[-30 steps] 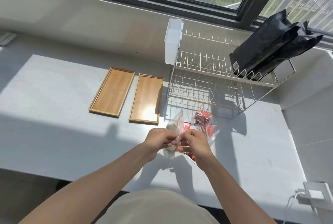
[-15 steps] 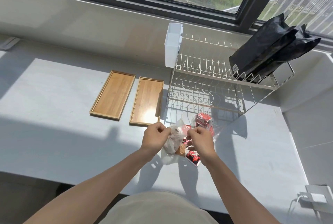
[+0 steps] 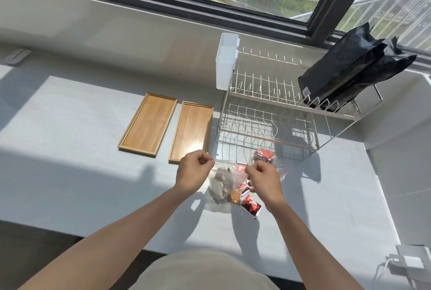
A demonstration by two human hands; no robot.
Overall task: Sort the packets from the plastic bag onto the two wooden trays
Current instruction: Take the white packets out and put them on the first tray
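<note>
A clear plastic bag (image 3: pixel 225 181) lies on the grey counter, holding red, brown and pale packets. My left hand (image 3: pixel 193 171) pinches the left side of the bag's mouth and my right hand (image 3: pixel 263 176) pinches the right side, with the rim stretched taut between them. A red packet (image 3: pixel 250 205) shows through the bag's near end, and more red packets (image 3: pixel 263 155) bulge at its far end. Two wooden trays sit side by side beyond my left hand: the left tray (image 3: pixel 148 124) and the right tray (image 3: pixel 192 131). Nothing lies on either.
A white wire dish rack (image 3: pixel 268 117) stands right of the trays, with a white plastic caddy (image 3: pixel 226 63) on its corner and black bags (image 3: pixel 349 70) on its top tier. A white charger (image 3: pixel 408 261) with cable lies at the counter's near right.
My hands have drawn apart, left hand leftward and right hand rightward, pulling the bag's mouth wide. The bag has sunk from upright to lying lower on the counter.
</note>
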